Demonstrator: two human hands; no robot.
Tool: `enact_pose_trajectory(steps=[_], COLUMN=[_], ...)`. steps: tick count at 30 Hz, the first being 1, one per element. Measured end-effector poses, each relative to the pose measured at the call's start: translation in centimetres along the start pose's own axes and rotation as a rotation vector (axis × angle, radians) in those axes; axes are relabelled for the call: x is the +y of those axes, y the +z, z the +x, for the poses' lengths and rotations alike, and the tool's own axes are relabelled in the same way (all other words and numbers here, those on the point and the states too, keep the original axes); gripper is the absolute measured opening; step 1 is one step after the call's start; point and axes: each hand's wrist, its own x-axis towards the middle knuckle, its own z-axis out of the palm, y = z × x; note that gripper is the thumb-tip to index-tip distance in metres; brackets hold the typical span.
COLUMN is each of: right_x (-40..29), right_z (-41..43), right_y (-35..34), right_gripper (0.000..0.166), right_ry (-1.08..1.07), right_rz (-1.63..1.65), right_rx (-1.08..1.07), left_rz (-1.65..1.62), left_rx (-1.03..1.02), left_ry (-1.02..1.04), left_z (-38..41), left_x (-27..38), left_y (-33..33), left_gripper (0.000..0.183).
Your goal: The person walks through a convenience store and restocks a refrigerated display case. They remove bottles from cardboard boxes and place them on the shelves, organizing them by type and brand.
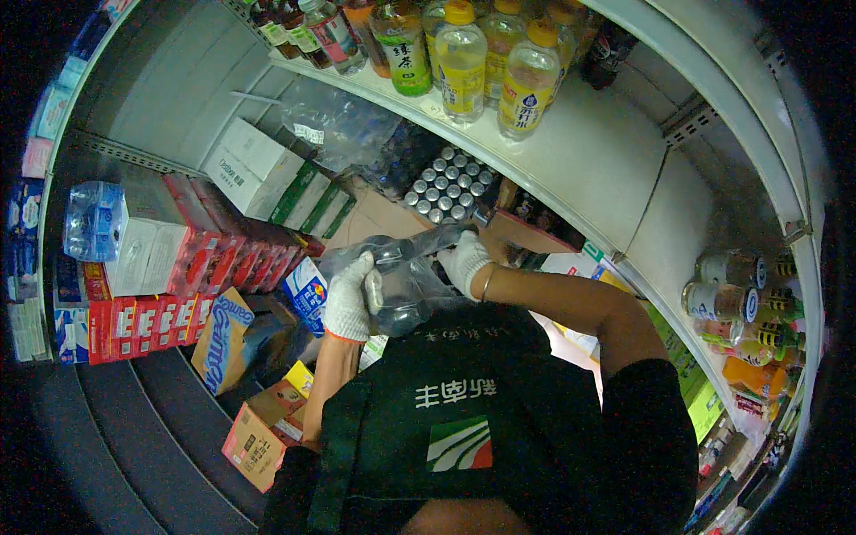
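Observation:
Both hands wear white knit gloves. My left hand (348, 301) grips a crumpled sheet of clear plastic film (404, 284) in front of my chest. On the other side, my right hand (463, 262) has its fingers closed on the film's upper right part, and its fingertips are partly hidden. The film stretches between the two hands. Just beyond it, a pack of silver-topped cans (448, 187) stands on the bottom level under a shelf. Left of my left hand lies a blue and white carton (306, 294).
Bottles stand on the shelf (568, 140) overhead, including a yellow-capped bottle (461, 67) near its edge. A white carton (251, 170) and red packs (227, 254) are stacked at left. Open cardboard boxes (257, 441) sit lower left. Jars (722, 301) line the right shelf.

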Motion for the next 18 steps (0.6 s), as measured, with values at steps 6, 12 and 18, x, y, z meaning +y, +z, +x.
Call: enact_pose_trajectory(steps=[6,12,18], right_x=[-2.5,-6.7,-6.9], right_z=[-3.8,-7.3,-15.0], right_y=[-6.7,-16.4,-30.6], right_gripper=[0.032,0.031,0.039], right_ry=[-0.419,-0.737,-0.218], right_rz=[-0.378,-0.357,0.336], right_rx=[-0.093,0.048,0.494], left_rz=[0.017,-0.054,-0.071], left_rx=[-0.019,-0.058,-0.085], left_ry=[0.015,-0.017,-0.021], left_z=[-0.1,0.6,1.6], left_x=[-0.2,0.4,-1.2], left_y=[-0.1,0.4,-0.2], left_gripper=[0.04,0.036,0.038])
